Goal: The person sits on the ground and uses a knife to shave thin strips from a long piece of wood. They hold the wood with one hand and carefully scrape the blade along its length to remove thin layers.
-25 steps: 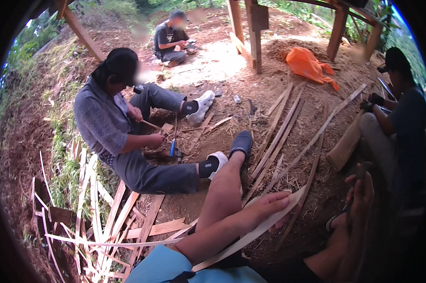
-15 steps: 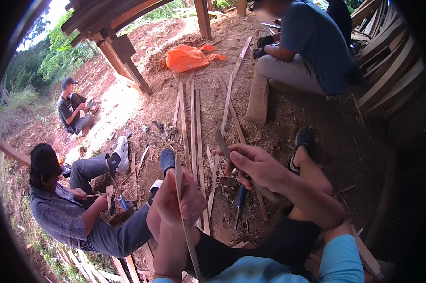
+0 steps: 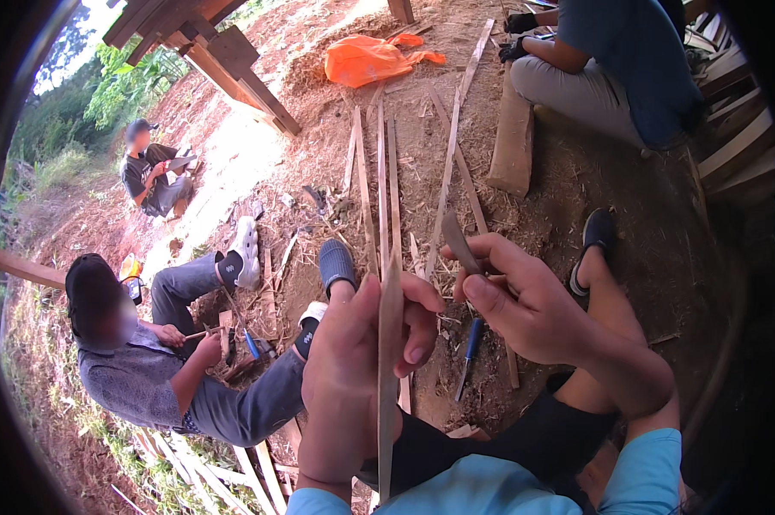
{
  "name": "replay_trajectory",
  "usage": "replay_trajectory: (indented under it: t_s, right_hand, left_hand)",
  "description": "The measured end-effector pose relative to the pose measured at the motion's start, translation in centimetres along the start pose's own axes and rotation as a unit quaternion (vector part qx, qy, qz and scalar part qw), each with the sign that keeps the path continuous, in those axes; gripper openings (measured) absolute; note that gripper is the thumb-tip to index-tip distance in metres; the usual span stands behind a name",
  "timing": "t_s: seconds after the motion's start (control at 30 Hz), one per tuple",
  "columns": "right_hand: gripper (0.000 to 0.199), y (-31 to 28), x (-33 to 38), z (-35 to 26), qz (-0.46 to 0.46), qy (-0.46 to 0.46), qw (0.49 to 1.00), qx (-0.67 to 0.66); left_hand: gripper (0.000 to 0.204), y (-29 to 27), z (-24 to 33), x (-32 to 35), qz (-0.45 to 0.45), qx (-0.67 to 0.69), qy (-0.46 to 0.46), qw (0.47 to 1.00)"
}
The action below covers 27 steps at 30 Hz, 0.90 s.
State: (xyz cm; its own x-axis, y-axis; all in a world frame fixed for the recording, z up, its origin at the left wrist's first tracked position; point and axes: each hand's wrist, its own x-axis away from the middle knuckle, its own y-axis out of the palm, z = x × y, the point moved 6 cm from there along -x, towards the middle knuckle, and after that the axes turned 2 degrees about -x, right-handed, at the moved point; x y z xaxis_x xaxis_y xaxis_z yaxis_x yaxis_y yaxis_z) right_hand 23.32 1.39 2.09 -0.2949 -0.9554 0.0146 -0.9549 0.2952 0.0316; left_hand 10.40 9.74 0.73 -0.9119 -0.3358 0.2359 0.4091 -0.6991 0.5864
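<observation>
Pale wooden strip: held nearly upright at the centre, crossing the palm, its lower end brought down to the light-blue shirt.
Left hand: closed on that strip, which is caught between thumb and curled fingers.
Right hand: raised just beside the left, and here a grey-brown flat tool is pinched between thumb and fingers, tip angled up and leftward, its lower part hidden.
Gap between them: kept narrow, the flat tool seen apart from the strip.
Blue-handled tool: laid on the ground, just below the right hand.
Long slats: spread over shaving-littered soil beyond.
Orange bag: left crumpled at their far end.
Left co-worker: seated, a thin stick held in both hands.
Right co-worker: seated by a thick wooden block, dark gloves worn.
</observation>
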Motion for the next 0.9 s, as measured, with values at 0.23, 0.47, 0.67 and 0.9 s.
replay_trajectory:
  t_s: [0.23, 0.47, 0.67, 0.9]
  right_hand:
    - [0.029, -0.5, 0.2, -3.9, 0.093, -0.236, 0.932, 0.258]
    - [0.029, 0.0, 1.5, -3.8, 0.085, -0.235, 0.93, 0.269]
    - [0.029, 0.8, 3.0, -2.2, 0.052, -0.184, 0.932, 0.309]
    - [0.031, -0.1, 2.4, -0.7, 0.049, -0.159, 0.927, 0.336]
  left_hand:
    - [0.036, -0.4, -1.1, -0.9, 0.027, -0.036, 0.007, 0.999]
    - [0.021, -0.4, -1.3, 0.1, 0.103, -0.059, 0.023, 0.993]
    - [0.021, -0.6, -1.0, 0.9, 0.139, -0.089, 0.03, 0.986]
    - [0.024, -0.3, -1.2, 1.4, 0.12, -0.071, -0.003, 0.99]
